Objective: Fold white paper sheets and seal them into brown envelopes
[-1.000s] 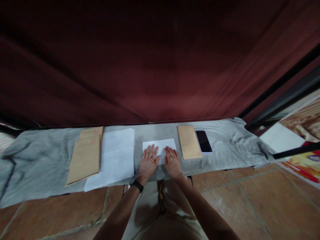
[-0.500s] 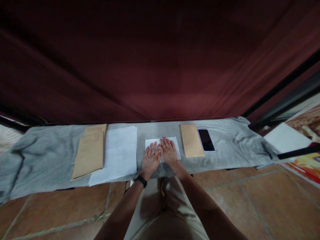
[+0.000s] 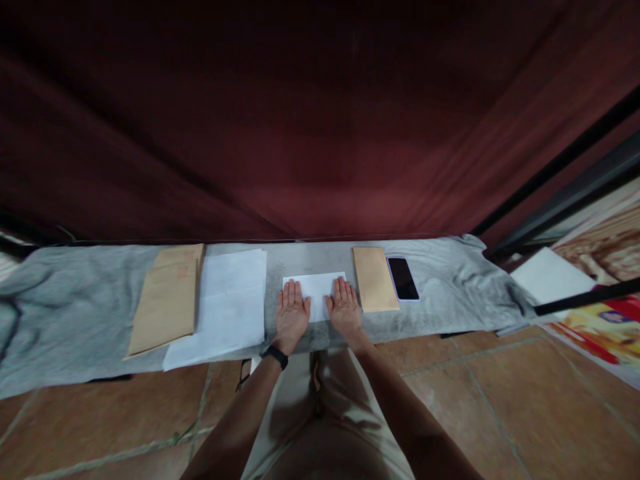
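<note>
Your left hand [image 3: 291, 312] and right hand [image 3: 345, 309] lie spread flat on the folded white paper [image 3: 315, 288], pinning it to the worktop [image 3: 450, 293].

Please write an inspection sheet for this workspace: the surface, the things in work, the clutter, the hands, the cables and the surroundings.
Surface: grey cloth over a long low table, wrinkled at both ends.
Things in work: small white paper lying flat in the middle.
Clutter: brown envelope and black phone to the right; white sheets and brown envelopes to the left.
Hands: left hand and right hand flat, palms down, on the paper's two ends; black wristband on the left wrist.
Cables: nothing seen.
Surroundings: dark red curtain behind; tiled floor in front.
</note>
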Tool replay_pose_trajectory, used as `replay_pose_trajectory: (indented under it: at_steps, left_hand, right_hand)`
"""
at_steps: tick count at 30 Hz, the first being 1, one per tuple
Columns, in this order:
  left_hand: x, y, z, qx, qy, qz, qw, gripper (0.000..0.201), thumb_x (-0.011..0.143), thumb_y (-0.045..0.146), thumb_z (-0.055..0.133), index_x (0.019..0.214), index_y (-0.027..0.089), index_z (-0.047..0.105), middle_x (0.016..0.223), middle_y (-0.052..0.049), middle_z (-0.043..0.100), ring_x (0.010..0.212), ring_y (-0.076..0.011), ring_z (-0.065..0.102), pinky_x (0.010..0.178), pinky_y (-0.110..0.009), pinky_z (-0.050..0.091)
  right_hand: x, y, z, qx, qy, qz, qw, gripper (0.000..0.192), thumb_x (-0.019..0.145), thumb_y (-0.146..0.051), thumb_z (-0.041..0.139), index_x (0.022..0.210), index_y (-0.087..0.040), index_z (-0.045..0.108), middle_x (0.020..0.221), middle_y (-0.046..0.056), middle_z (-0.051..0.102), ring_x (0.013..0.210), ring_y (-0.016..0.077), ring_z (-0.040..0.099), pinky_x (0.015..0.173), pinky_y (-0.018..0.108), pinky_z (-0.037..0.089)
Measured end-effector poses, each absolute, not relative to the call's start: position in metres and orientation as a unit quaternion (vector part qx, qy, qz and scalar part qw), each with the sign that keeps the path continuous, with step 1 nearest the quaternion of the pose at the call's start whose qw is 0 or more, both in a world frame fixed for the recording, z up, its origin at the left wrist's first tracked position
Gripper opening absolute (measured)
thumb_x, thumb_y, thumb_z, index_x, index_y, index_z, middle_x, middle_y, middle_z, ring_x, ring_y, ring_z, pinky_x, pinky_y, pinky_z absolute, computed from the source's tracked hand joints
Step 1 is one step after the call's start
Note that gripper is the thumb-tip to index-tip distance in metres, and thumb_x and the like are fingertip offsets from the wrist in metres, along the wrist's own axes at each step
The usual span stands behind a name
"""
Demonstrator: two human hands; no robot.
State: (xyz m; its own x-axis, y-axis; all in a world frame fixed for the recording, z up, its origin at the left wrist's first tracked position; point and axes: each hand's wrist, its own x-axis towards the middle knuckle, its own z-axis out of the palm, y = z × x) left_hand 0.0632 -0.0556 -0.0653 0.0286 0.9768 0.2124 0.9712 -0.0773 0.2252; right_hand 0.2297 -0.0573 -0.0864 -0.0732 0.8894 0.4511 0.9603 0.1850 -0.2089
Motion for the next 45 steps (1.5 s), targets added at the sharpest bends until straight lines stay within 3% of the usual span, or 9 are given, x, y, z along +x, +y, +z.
replay_pose_trajectory:
  at_steps: [6,16,24,31,37,40,45]
  left_hand:
    - [0.090,-0.048,-0.065,0.779,0.611,0.139,0.022,0.057,0.101,0.028,0.029,0.154,0.008,0.037,0.163,-0.013,0.033,0.154,-0.0255,0.024,0.126,-0.047,0.022]
    - [0.089,-0.018,-0.060,0.810,0.572,0.122,0.039,0.058,0.102,0.032,0.025,0.154,0.009,0.038,0.161,-0.012,0.038,0.153,-0.0231,0.027,0.126,-0.045,0.021]
    - [0.081,-0.067,-0.060,0.842,0.520,0.141,0.027,0.055,0.103,0.033,0.030,0.154,0.015,0.038,0.160,-0.008,0.039,0.153,-0.0225,0.027,0.126,-0.046,0.023]
    - [0.075,-0.109,-0.054,0.863,0.488,0.129,0.028,0.055,0.104,0.033,0.032,0.154,0.010,0.036,0.160,-0.012,0.039,0.151,-0.0219,0.030,0.125,-0.045,0.027]
    - [0.068,-0.137,-0.048,0.864,0.488,0.122,0.036,0.053,0.104,0.034,0.033,0.153,0.015,0.040,0.158,-0.011,0.043,0.150,-0.0222,0.034,0.125,-0.046,0.028]
    - [0.066,-0.144,-0.049,0.863,0.489,0.122,0.033,0.052,0.103,0.034,0.034,0.152,0.016,0.041,0.158,-0.010,0.043,0.150,-0.0220,0.034,0.125,-0.047,0.027]
    - [0.067,-0.146,-0.049,0.859,0.496,0.118,0.036,0.050,0.102,0.035,0.040,0.146,0.012,0.048,0.151,-0.013,0.052,0.147,-0.0230,0.039,0.126,-0.047,0.026]
  right_hand:
    - [0.228,-0.059,-0.083,-0.637,-0.727,-0.061,0.248,0.058,0.106,-0.035,0.037,0.154,-0.002,0.036,0.156,0.023,0.040,0.146,0.0322,0.038,0.118,0.051,0.033]
    - [0.232,-0.057,-0.075,-0.644,-0.726,-0.029,0.241,0.051,0.107,-0.029,0.031,0.150,-0.003,0.043,0.156,0.020,0.043,0.145,0.0289,0.041,0.119,0.048,0.032]
    - [0.234,-0.057,-0.069,-0.641,-0.734,0.000,0.227,0.051,0.107,-0.025,0.028,0.151,-0.003,0.042,0.156,0.020,0.042,0.146,0.0274,0.040,0.120,0.048,0.030]
    - [0.233,-0.059,-0.066,-0.649,-0.729,0.004,0.217,0.052,0.107,-0.025,0.031,0.152,-0.003,0.040,0.157,0.020,0.041,0.146,0.0278,0.039,0.120,0.047,0.030]
    - [0.233,-0.058,-0.065,-0.649,-0.724,0.011,0.235,0.051,0.106,-0.025,0.032,0.151,-0.005,0.042,0.155,0.021,0.044,0.146,0.0273,0.040,0.119,0.050,0.031]
    - [0.234,-0.063,-0.062,-0.619,-0.743,0.026,0.253,0.048,0.106,-0.024,0.032,0.148,-0.008,0.048,0.152,0.018,0.049,0.144,0.0263,0.043,0.120,0.052,0.030]
    - [0.230,-0.082,-0.058,-0.472,-0.851,0.089,0.212,0.043,0.107,-0.028,0.035,0.142,-0.019,0.056,0.148,0.008,0.057,0.140,0.0172,0.048,0.122,0.042,0.032]
